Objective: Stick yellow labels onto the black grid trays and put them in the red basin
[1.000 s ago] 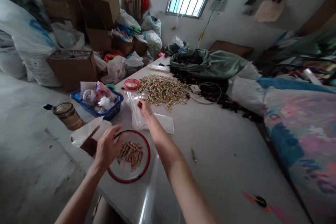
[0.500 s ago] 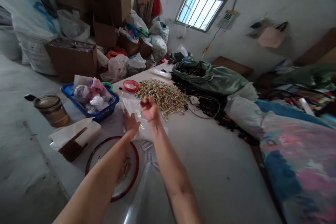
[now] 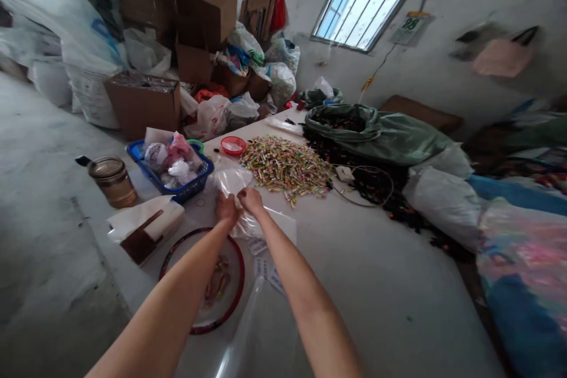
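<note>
Clear plastic bags lie in a loose stack on the table in front of me. My left hand rests on them, its fingers closed on the plastic. Close beside it, my right hand is closed in a pinch at the same bags; the fingertips are too small to show exactly what they grip. Just beyond lies a heap of small colourful cylindrical pieces. Below my left forearm, a round tray with a dark red rim holds several similar pieces. Printed labels lie near the bags.
A blue basket of bundled bags, a jar of brown liquid and a tissue pack stand at left. A small red dish sits behind. At right are a green sack, dark pieces and a cable.
My right hand has come down from above the bags to beside my left hand. The bags have shifted under the hands, and the whole view has turned a little left.
</note>
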### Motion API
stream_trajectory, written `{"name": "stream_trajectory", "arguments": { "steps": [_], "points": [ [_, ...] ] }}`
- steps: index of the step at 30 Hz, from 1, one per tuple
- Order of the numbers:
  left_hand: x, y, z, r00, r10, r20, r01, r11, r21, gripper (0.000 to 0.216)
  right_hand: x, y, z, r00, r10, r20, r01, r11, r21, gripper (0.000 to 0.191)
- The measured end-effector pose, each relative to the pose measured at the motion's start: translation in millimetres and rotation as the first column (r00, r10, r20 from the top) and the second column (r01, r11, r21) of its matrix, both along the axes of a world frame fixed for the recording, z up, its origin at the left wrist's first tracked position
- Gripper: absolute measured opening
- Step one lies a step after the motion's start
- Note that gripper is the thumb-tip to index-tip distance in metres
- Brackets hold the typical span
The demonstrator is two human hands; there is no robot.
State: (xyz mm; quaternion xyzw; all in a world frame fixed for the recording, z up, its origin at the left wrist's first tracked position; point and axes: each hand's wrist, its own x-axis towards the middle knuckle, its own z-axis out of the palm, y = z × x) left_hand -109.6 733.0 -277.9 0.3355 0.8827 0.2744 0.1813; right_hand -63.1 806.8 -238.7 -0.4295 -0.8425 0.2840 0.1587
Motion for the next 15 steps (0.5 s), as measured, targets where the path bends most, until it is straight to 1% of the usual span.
{"name": "stream_trajectory", "arguments": {
  "steps": [1, 3, 5, 8, 10, 12, 13, 15],
  "points": [
    [-2, 1, 1.8, 1.000, 0.004, 0.004, -0.004, 1.000, -0.016, 0.055, -3, 2, 0.6, 0.999, -0.003, -0.036, 0.002, 1.000, -0.007, 0.010],
    [-4, 4, 5.3, 1.000, 0.011, 0.010, -0.011, 0.999, -0.033, 0.064, -10, 9, 9.5, 0.991, -0.016, -0.132, 0.014, 1.000, -0.017, 0.012],
    [-5, 6, 7.6, 1.000, 0.006, 0.020, -0.005, 0.999, -0.035, 0.065, -16, 16, 18.3, 0.969, -0.056, -0.242, 0.050, 0.998, -0.032, 0.010],
    [-5, 7, 8.4, 0.999, -0.010, 0.046, 0.012, 0.999, -0.036, 0.062, -21, 20, 21.2, 0.902, -0.165, -0.399, 0.141, 0.986, -0.090, 0.021],
    [-6, 6, 7.9, 0.998, -0.017, 0.062, 0.020, 0.999, -0.044, 0.062, -21, 21, 22.3, 0.842, -0.236, -0.485, 0.191, 0.971, -0.141, 0.028],
    [-9, 4, 7.1, 0.997, -0.015, 0.073, 0.019, 0.998, -0.058, 0.064, -21, 25, 30.3, 0.779, -0.281, -0.560, 0.220, 0.959, -0.176, 0.032],
    [-11, 2, 6.7, 0.997, -0.013, 0.078, 0.018, 0.998, -0.066, 0.066, -20, 30, 37.9, 0.730, -0.296, -0.616, 0.221, 0.955, -0.196, 0.031],
    [-16, 0, 5.9, 0.997, -0.012, 0.082, 0.018, 0.997, -0.077, 0.070, -17, 42, 60.7, 0.578, -0.307, -0.756, 0.195, 0.952, -0.237, 0.028]
  ]
}}
